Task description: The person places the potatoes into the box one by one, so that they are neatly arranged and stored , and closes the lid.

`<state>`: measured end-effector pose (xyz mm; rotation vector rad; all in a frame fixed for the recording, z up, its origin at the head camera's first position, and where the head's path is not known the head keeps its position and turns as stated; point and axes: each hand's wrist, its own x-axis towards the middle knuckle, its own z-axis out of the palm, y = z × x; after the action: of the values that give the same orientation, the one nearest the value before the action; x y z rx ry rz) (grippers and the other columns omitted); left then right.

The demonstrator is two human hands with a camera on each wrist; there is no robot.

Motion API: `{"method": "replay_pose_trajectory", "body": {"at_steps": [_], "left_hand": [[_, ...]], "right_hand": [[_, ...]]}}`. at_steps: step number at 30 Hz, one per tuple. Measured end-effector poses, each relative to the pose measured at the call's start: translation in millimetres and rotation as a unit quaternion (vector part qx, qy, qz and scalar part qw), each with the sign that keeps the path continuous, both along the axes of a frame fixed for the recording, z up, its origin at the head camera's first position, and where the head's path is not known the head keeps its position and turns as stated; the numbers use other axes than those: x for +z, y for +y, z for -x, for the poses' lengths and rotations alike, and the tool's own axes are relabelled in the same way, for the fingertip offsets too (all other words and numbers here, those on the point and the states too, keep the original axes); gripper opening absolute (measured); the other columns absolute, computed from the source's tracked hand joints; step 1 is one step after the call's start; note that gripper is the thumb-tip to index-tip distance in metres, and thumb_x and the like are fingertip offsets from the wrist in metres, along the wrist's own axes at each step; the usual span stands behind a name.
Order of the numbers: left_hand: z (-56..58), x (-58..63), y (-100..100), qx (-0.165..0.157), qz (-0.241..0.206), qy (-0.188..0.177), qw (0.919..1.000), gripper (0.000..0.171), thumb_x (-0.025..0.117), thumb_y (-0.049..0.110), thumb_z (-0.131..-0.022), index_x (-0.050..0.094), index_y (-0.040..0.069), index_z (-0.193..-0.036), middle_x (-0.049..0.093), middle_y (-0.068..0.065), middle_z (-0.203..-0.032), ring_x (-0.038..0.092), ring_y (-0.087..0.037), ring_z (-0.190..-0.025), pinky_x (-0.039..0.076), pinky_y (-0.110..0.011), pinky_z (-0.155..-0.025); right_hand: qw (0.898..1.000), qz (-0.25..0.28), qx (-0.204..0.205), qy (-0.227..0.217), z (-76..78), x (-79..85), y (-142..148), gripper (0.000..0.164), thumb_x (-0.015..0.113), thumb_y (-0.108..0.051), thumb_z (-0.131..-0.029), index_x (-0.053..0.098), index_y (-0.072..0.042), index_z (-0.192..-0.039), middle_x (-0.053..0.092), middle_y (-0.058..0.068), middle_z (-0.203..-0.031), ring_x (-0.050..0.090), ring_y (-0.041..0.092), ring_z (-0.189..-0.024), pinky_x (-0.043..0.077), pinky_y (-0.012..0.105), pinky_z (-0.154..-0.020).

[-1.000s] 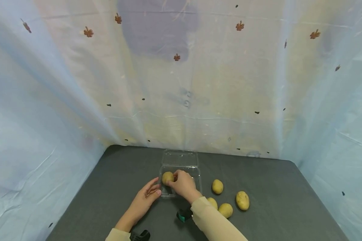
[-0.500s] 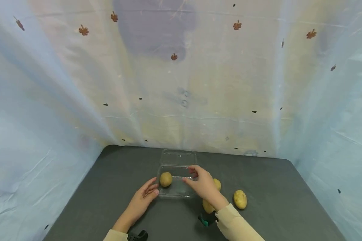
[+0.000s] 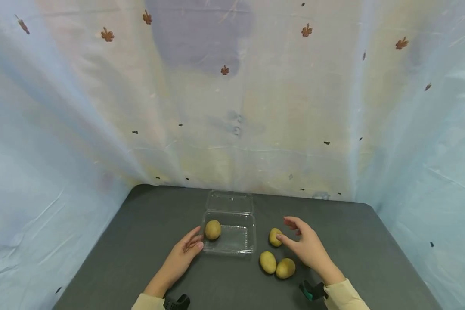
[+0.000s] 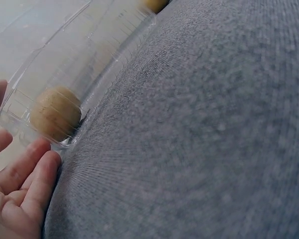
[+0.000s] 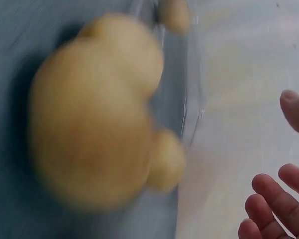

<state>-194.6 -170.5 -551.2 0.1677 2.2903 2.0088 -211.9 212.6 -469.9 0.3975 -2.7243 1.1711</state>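
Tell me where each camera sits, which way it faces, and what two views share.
Head: on the head, facing forward and down over box and loose potatoes; left hand, right hand and sleeves show.
Left wrist: on that wrist, facing the box; left fingers show.
Right wrist: on that wrist, facing loose potatoes, blurred; right fingers show.
Head and left wrist share the boxed potato.

Dark grey table, pale sheeting behind it, brown leaf shapes, black specks
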Motion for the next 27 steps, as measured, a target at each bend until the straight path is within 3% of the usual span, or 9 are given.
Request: {"method": "replay_pose_trajectory", "body": {"at_steps": [6, 12, 27], "left_hand": [[2.4, -1.4, 1.6, 0.004, 0.002, -0.004, 1.0000, 0.055, 0.061, 0.028, -0.097, 0.039, 0.028, -0.148, 0.054, -0.006, -0.137, 0.049, -0.024, -0.127, 0.039, -0.047, -0.104], [1.3, 0.4, 2.1, 0.008, 0.001, -0.003, 1.0000, 0.055, 0.061, 0.027, -0.097, 0.040, 0.026, -0.147, 0.054, -0.008, -0.136, 0.049, -0.025, -0.127, 0.040, -0.049, -0.103], [0.2, 0.1, 2.4, 0.016, 0.012, -0.008, 0.9998, 0.054, 0.061, 0.027, -0.097, 0.040, 0.025, -0.147, 0.054, -0.009, -0.136, 0.049, -0.026, -0.127, 0.039, -0.049, -0.104]], "right_hand": [[0.998, -0.007, -0.058, -0.037, -13.9, -10.5, 41.7, 0.068, 0.070, -0.054, -0.083, 0.051, -0.017, -0.136, 0.055, 0.007, -0.131, 0.051, 0.029, -0.116, 0.045, 0.049, -0.090], [0.994, -0.015, -0.091, -0.067, -23.7, -25.3, 62.0, 0.066, 0.071, -0.047, -0.086, 0.049, -0.013, -0.139, 0.050, 0.013, -0.135, 0.047, 0.032, -0.118, 0.044, 0.051, -0.090], [0.991, 0.001, -0.094, -0.094, -23.3, -49.1, 73.4, 0.071, 0.071, -0.050, -0.085, 0.047, -0.012, -0.140, 0.052, 0.015, -0.136, 0.050, 0.030, -0.119, 0.046, 0.047, -0.090]]}}
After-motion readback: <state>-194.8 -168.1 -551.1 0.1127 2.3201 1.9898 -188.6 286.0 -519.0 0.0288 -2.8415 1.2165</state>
